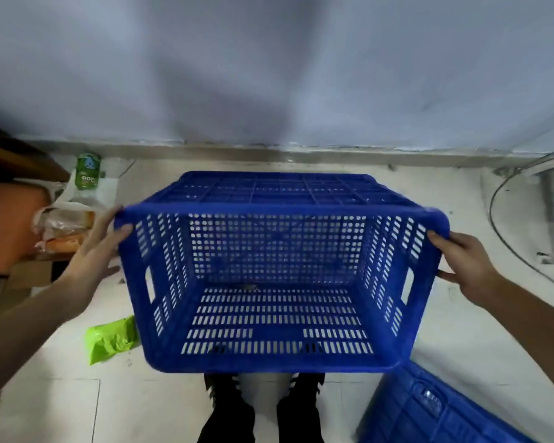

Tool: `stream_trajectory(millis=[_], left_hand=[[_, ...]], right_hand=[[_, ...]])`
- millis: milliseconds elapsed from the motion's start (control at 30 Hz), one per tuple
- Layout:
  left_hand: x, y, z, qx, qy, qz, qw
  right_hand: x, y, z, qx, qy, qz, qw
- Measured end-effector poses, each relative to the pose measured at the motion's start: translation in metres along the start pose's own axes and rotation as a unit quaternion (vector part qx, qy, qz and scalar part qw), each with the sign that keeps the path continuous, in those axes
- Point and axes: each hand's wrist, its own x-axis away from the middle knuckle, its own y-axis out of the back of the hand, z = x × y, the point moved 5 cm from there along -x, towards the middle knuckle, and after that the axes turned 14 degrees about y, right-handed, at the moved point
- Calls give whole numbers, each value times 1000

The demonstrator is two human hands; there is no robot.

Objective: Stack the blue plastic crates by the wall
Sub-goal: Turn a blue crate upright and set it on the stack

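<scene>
I hold a blue perforated plastic crate (279,282) tilted, its open side turned toward me and its ribbed bottom (282,190) facing the wall. My left hand (100,251) grips its left rim, thumb inside the edge. On the opposite rim my right hand (461,266) grips with fingers curled over the edge. The crate hangs above the pale floor in front of the grey wall (269,75). Part of another blue crate (429,407) lies on the floor at the lower right.
A green can (87,171) stands by the wall at the left, with plastic bags (61,222) and brown furniture beside it. A green bag (112,340) lies on the floor left of the crate. My dark shoes (263,410) are below it. A cable (506,225) curves at the right.
</scene>
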Motion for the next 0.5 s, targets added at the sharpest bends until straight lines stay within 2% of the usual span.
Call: stream_trajectory(millis=[67,133,300,433,500], left_hand=[[-23,-18,-11,28,5,6,1000],[-48,-35,-18,48,4,-7,999],[-100,-52,-16,51,30,-6,998],[-122,-52,-3,14,30,10,999],[-122,-50,10,-14,21,-7,1000]], right_hand=[[-18,-26,-7,-75,-45,27,996],[-36,-44,-12,-92,-61,27,994],[-72,-77,-21,-90,-48,42,994],[-85,-85,-30,-103,-25,57,993],[-78,-86,-43,-68,2,47,997]])
